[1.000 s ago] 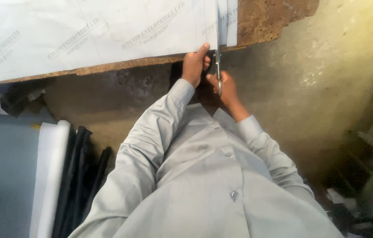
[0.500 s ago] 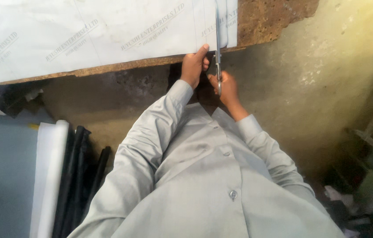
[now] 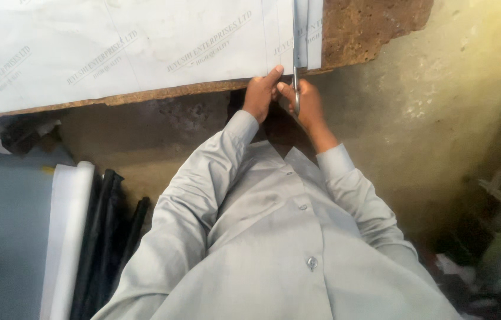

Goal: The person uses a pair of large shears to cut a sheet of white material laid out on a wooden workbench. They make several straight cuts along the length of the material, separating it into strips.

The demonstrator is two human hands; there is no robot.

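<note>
We see the right hand (image 3: 308, 105) closed around the handles of a pair of scissors (image 3: 295, 71), whose blades point away from the body and run up into the near edge of a large white sheet (image 3: 144, 47). The wrist is bent slightly inward, the grey-sleeved forearm angling back toward the chest. Just beside it, the left hand (image 3: 260, 95) pinches the sheet's near edge, thumb on top, fingers curled below the edge of the worktop (image 3: 369, 29); its forearm slants down and left, elbow out. The two hands nearly touch. The sheet lies flat on the rough brown worktop, covering most of it, with a narrow strip (image 3: 314, 32) to the right of the blades. Below left, on the floor, we make out a white roll (image 3: 67, 237) beside several dark rolls (image 3: 105, 237).
</note>
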